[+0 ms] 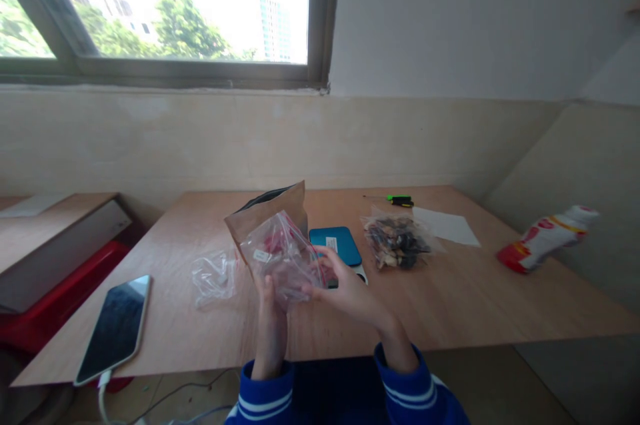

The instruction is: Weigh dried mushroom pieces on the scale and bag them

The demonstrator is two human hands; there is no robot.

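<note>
A clear zip-lock bag (285, 261) with red along its edges and a small white label is held up in front of me. My left hand (271, 315) grips its lower left part, thumb in front, the other fingers hidden behind it. On the bag's right edge, my right hand (350, 288) is closed, thumb below and fingers above. Just behind the bag stands a brown kraft paper pouch (240, 221) with its top gaping. Past my right hand lies a blue digital scale (345, 245), partly covered by the hand.
Another clear plastic bag (214, 278) lies to the left, near a tablet (117, 321) with a cable. To the right are a bag of dried pieces (397, 241), white paper (447, 226), screwdrivers (400, 200) and a red-and-white bottle (545, 241). A wall borders the table's back.
</note>
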